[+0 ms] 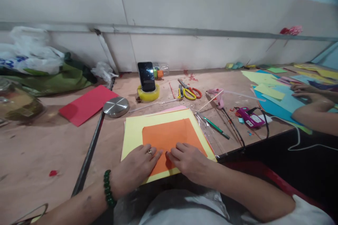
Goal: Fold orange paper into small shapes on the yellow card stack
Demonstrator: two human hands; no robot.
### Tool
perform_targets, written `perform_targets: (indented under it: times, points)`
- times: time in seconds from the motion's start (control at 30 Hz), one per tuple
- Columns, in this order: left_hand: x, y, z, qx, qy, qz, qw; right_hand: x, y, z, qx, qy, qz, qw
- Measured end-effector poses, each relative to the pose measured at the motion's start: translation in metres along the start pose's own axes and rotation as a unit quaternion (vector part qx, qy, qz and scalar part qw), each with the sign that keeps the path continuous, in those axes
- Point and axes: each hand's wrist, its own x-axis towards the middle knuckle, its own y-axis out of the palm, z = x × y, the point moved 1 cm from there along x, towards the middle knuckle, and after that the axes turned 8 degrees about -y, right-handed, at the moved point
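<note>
An orange sheet of paper [169,132] lies on a larger stack of pale yellow paper [134,124] at the table's front edge. My left hand [138,163], with a ring and a green bead bracelet, is on the lower left of the orange paper, thumb and bent fingers pressed to it. Close beside it, my right hand [188,160] has its fingers curled in on the same sheet, near the lower edge. The two thumbs nearly meet. What lies under the fingertips is partly hidden.
Behind the paper stand a phone [146,76] on a yellow tape roll [148,93], and scissors [188,91]. To the right lie a green craft knife [216,127], a pink glue gun [218,97] and a purple device [249,117]. Red paper [86,105] lies left; another person's hands [308,93] are far right.
</note>
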Motion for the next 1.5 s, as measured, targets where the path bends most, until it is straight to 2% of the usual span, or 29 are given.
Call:
perform_targets:
  times: [0.1, 0.23, 0.33, 0.4, 0.5, 0.6, 0.67, 0.73, 0.8, 0.87, 0.97, 1.07, 1.17, 1.27, 1.37, 1.43, 1.5]
  points:
    - [-0.006, 0.0, -0.001, 0.002, -0.023, 0.018, 1.0, -0.012, 0.002, 0.0, -0.005, 0.006, 0.001, 1.0]
    - [-0.019, -0.005, 0.0, 0.019, -0.034, 0.024, 0.999, -0.039, 0.003, 0.003, -0.025, 0.038, -0.047, 0.998]
    - [-0.02, -0.012, -0.002, 0.026, -0.05, 0.017, 0.998, -0.05, 0.004, 0.007, -0.027, 0.052, -0.075, 0.995]
    - [-0.011, -0.018, -0.003, -0.001, -0.088, 0.011, 0.996, -0.051, 0.006, 0.008, -0.02, 0.064, -0.088, 0.994]
    - [0.015, -0.025, -0.003, -0.063, -0.147, 0.005, 0.987, -0.047, 0.01, 0.009, -0.007, 0.098, -0.1, 0.99]
    - [0.045, -0.026, -0.001, -0.127, -0.119, 0.003, 0.985, -0.044, 0.011, 0.007, 0.017, 0.124, -0.114, 0.986]
    - [0.059, -0.023, 0.003, -0.166, -0.114, 0.051, 0.978, -0.049, 0.009, 0.001, 0.029, 0.144, -0.148, 0.978]
    - [0.068, -0.021, 0.009, -0.183, -0.138, 0.082, 0.97, -0.062, 0.006, -0.013, 0.012, 0.195, -0.198, 0.96]
    - [0.072, -0.02, 0.014, -0.186, -0.168, 0.091, 0.964, -0.081, 0.005, -0.032, -0.037, 0.296, -0.227, 0.927]
    - [0.075, -0.021, 0.016, -0.189, -0.187, 0.092, 0.96, -0.1, 0.009, -0.053, -0.068, 0.396, -0.197, 0.894]
    - [0.077, -0.024, 0.013, -0.192, -0.209, 0.101, 0.954, -0.118, 0.019, -0.075, -0.059, 0.469, -0.127, 0.872]
    - [0.077, -0.026, 0.006, -0.17, -0.229, 0.103, 0.953, -0.12, 0.028, -0.085, -0.03, 0.481, -0.098, 0.871]
    - [0.075, -0.028, 0.001, -0.144, -0.235, 0.086, 0.957, -0.12, 0.032, -0.089, -0.022, 0.482, -0.103, 0.87]
    - [0.072, -0.024, 0.001, -0.168, -0.248, 0.07, 0.951, -0.13, 0.03, -0.089, -0.033, 0.502, -0.11, 0.857]
    - [0.069, -0.017, 0.005, -0.241, -0.268, 0.062, 0.931, -0.146, 0.022, -0.079, -0.019, 0.527, -0.149, 0.837]
    - [0.067, -0.011, 0.007, -0.293, -0.281, 0.065, 0.912, -0.15, 0.015, -0.066, 0.04, 0.525, -0.193, 0.828]
    - [0.066, -0.007, 0.009, -0.335, -0.289, 0.071, 0.894, -0.146, 0.007, -0.051, 0.123, 0.494, -0.233, 0.828]
